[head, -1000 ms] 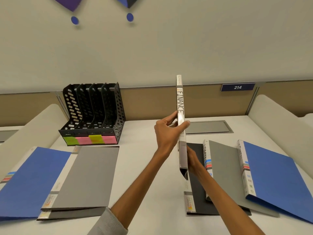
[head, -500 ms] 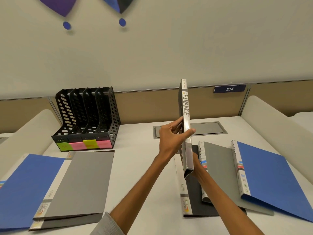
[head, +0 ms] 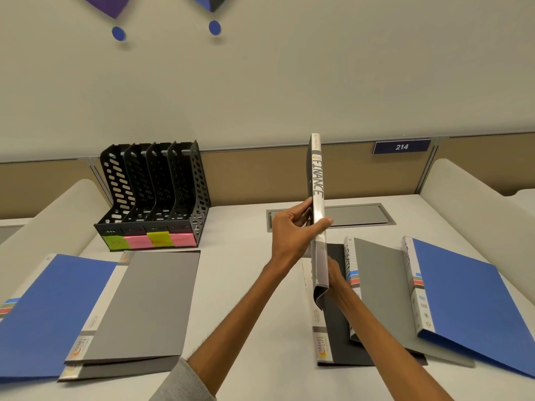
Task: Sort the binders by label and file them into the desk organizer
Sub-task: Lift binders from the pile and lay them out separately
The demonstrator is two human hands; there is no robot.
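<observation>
Grey plastic, thin and stiff: the FINANCE binder stands upright, long axis vertical, spine facing the camera, held well to the right of the black perforated desk organizer. The left hand, nearer the organizer, pinches the spine at mid-height, thumb across its glossy clear sleeve. The right hand sits behind the lower end, fingers hidden, so its grip cannot be told. Green and pink sticky notes front the organizer's slots
</observation>
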